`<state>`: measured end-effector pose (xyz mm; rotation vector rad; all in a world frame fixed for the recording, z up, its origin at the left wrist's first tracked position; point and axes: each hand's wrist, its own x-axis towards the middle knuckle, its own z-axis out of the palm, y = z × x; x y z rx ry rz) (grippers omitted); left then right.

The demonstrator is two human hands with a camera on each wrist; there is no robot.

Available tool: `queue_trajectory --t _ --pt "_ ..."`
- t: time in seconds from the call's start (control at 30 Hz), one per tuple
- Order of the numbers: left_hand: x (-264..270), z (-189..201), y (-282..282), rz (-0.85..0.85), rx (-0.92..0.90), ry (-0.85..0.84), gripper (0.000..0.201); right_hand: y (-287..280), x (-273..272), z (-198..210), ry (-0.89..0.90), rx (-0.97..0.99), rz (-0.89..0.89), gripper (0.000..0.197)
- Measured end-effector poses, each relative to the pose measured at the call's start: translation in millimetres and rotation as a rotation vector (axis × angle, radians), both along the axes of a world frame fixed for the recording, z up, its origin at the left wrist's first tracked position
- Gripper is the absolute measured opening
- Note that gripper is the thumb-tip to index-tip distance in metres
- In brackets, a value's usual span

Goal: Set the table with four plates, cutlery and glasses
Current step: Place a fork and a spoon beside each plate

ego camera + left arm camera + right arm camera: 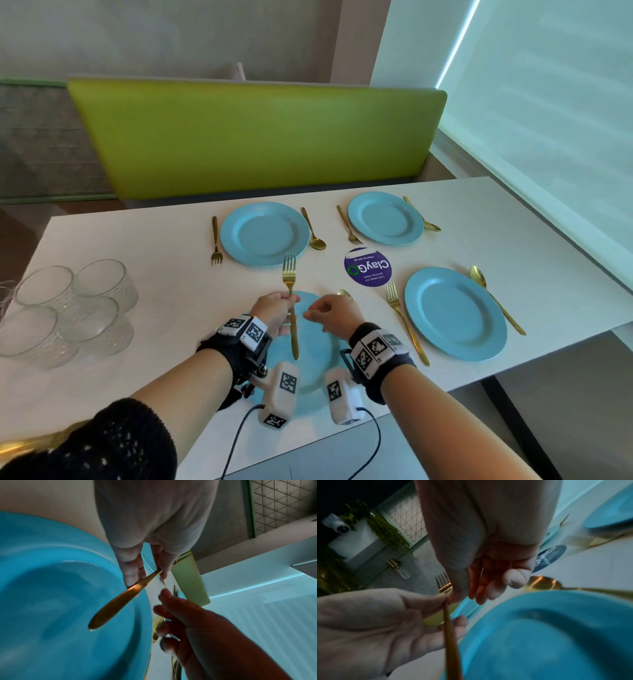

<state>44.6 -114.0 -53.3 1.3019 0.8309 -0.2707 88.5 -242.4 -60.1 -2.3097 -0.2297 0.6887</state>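
My left hand (286, 305) pinches a gold fork (290, 274) by its neck, tines pointing away, and holds it above the near blue plate (310, 363). The wrist views show the fork's handle (120, 603) over the plate (51, 601) and the same fork (449, 631) between thumb and fingers. My right hand (313, 313) hovers just right of the fork with relaxed fingers (488, 589) and holds nothing. A gold spoon (344, 293) lies on the table beside the near plate, mostly hidden by my right hand; its bowl (542, 584) shows in the right wrist view.
Three other blue plates (264, 234) (385, 218) (455, 313) each have a gold fork on one side and a gold spoon on the other. Several clear glasses (73, 308) stand at the table's left. A purple sticker (367, 270) marks the middle. A green bench (253, 137) runs behind.
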Motion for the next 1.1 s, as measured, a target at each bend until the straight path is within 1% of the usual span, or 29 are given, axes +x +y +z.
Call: queue_trajectory --t 0.03,0.13,0.2,0.33,0.4,0.53,0.6,0.67,0.73,0.83,1.03,1.1 --pt "-4.9 2.0 5.1 -0.014 -0.004 -0.008 0.011 11.4 -7.3 1.4 0.02 0.03 -0.006 0.016" --pt "-20.8 0.9 25.5 -0.05 -0.021 -0.033 0.022 38.9 -27.7 2.5 0.021 0.031 -0.023 0.015" --pt "-33.4 1.4 40.4 -0.068 -0.045 -0.044 0.02 55.5 -42.3 2.3 -0.008 0.016 -0.049 0.02" --pt "-64.0 3.6 73.1 -0.099 -0.1 -0.046 0.009 90.0 -79.0 3.4 0.012 0.063 -0.128 0.021" --pt "-81.0 5.0 89.6 -0.116 -0.127 -0.052 0.011 106.6 -96.9 3.7 0.016 0.07 -0.13 0.026" --pt "-111.5 2.7 120.2 -0.161 -0.126 -0.04 0.011 137.6 -129.2 -1.6 0.01 0.06 -0.161 0.026" --pt "-124.3 -1.1 134.2 -0.183 -0.047 -0.012 0.007 146.7 -142.5 -7.3 0.005 0.021 -0.176 0.028" --pt "-135.2 -4.4 149.3 -0.213 0.04 0.02 0.01 153.2 -152.6 -12.6 0.015 -0.038 -0.194 0.031" --pt "-141.9 -6.4 163.1 -0.237 0.087 0.032 0.008 155.6 -157.5 -17.7 0.02 -0.097 -0.215 0.03" --pt "-150.6 -6.4 180.8 -0.252 0.126 0.052 0.009 160.3 -161.5 -21.6 0.006 -0.227 -0.189 0.013" --pt "-158.7 -7.2 201.2 -0.299 0.142 0.073 0.014 166.5 -162.2 -27.4 -0.013 -0.391 -0.145 0.024" --pt "-159.2 -8.1 204.7 -0.304 0.142 0.076 0.01 167.6 -161.2 -29.3 -0.024 -0.432 -0.129 0.027"
